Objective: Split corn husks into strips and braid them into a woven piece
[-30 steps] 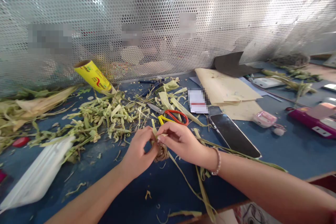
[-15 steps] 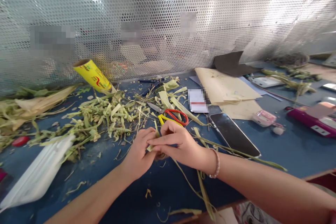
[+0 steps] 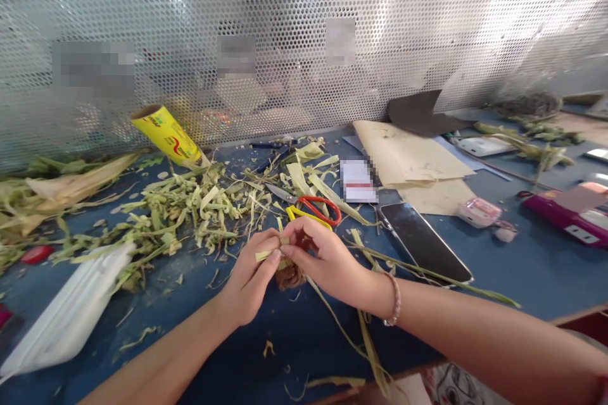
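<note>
My left hand (image 3: 251, 281) is closed, its thumb and fingers pinching a pale green leaf strip (image 3: 263, 256) whose end sticks out to the left. Against it, my right hand (image 3: 327, 262) pinches the same strip with thumb and forefinger. Just under the fingertips hangs a small brown coiled bundle (image 3: 291, 276), partly hidden by both hands; how it joins the strip cannot be seen. Right behind my hands lie scissors (image 3: 319, 207) with one red and one yellow handle, blades pointing away to the left.
A heap of shredded leaves (image 3: 185, 209) covers the left middle of the blue table (image 3: 256, 354). Around it are a yellow tube (image 3: 168, 136), a white packet (image 3: 71, 313), a black phone (image 3: 425, 243), brown paper (image 3: 408, 152) and a pink case (image 3: 479, 211). A perforated metal panel (image 3: 294, 6) stands behind.
My fingers have shifted on the strip: my left thumb now lies along it and its end points left. More of the brown bundle shows below my hands.
</note>
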Available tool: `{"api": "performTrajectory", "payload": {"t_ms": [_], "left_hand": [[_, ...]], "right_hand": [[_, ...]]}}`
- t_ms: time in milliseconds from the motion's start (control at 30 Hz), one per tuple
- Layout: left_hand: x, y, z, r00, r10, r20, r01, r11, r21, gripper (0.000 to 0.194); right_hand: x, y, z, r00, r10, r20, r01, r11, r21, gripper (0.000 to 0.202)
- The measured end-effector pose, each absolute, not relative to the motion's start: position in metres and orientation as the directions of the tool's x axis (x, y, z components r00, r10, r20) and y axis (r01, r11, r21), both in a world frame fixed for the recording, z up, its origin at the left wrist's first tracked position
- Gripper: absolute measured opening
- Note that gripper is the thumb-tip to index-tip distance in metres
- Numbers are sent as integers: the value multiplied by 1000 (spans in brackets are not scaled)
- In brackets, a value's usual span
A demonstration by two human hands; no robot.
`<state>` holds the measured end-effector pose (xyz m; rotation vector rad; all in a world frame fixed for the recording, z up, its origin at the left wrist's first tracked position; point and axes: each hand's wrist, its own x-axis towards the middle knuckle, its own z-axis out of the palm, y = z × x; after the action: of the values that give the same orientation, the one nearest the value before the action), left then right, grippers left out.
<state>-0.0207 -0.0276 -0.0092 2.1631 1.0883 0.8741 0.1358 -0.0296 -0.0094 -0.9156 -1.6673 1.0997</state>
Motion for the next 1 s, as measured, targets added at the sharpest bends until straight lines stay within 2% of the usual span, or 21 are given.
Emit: {"api": "performTrajectory", "payload": {"t_ms": [167, 433, 700, 1000], "left_hand": [[-18, -27, -7, 454, 839, 301, 482, -515, 709, 30], [-19, -27, -7, 452, 833, 319, 460, -524, 717, 28], [-20, -27, -8, 410, 842, 351, 385, -508, 770, 31], [-15, -25, -4, 432, 815, 386, 392, -555, 734, 30]], "right_hand": [[135, -29, -8, -305, 927, 218, 22, 235, -972, 9], [136, -29, -8, -312, 894, 321, -62, 318, -946, 4], [137, -28, -9, -283, 911, 299, -79, 288, -954, 2], [134, -22, -14, -266, 952, 151, -59, 140, -988, 27]]}}
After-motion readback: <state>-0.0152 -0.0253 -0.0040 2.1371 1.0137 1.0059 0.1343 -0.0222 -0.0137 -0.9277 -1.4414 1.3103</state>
